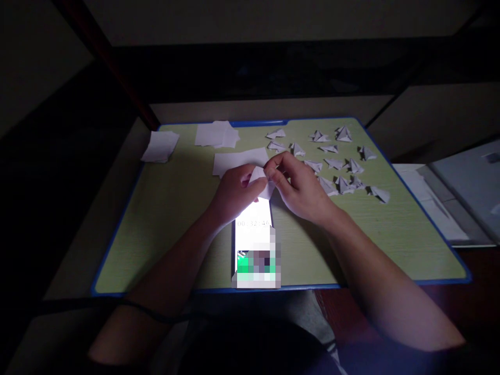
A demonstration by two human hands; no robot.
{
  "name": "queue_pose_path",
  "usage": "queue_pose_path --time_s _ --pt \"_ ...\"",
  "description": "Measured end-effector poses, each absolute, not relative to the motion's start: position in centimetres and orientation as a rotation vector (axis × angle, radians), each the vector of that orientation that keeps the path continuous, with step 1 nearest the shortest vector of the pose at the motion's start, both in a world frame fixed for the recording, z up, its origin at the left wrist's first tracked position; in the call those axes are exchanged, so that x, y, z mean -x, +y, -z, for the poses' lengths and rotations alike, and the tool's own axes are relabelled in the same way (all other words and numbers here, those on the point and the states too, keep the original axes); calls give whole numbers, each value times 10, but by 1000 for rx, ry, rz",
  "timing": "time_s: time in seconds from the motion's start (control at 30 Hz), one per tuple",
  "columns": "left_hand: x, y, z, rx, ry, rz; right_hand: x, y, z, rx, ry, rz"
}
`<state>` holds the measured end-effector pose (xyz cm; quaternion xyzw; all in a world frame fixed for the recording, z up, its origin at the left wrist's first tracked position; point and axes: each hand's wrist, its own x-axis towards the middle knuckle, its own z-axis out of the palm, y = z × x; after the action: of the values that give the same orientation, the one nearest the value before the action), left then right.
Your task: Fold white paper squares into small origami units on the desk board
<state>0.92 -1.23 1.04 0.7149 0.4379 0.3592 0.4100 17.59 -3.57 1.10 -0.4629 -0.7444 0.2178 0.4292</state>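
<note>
Left hand (236,190) and right hand (297,185) pinch one paper piece (266,192), probably to steady it; folded papers (353,166) lie to the right, apparently leaving working room.

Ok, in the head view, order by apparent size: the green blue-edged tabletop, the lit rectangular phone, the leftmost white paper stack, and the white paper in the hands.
1. Tabletop
2. Phone
3. Paper stack
Unranked: the held paper, partly covered by the fingers, so its full size is unsure.
</note>
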Motion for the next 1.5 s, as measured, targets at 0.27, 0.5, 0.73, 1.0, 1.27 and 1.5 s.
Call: queue_pose_path --time_s 0.27,0.5,0.73,1.0,1.27,1.5 --pt "-10 -12 -8 -1777 1082 -943 -169 -34 -3 1136 -1702 -536" --pt "-10 -12 -8 -1793 1122 -938 -167 -33 2 1124 -1642 -587" --pt "-12 -13 -5 -1804 1107 -1006 -164 -35 -1 1087 -1578 -561" --pt "-11 -13 -3 -1898 1122 -1047 -162 -37 0 1082 -1567 -480" --pt "-11 -15 -8 -1761 1115 -1032 -162 -37 -2 1060 -1534 -418" --pt "-12 -15 -8 -1730 1091 -1012 -162 -39 -3 1056 -1521 -487"
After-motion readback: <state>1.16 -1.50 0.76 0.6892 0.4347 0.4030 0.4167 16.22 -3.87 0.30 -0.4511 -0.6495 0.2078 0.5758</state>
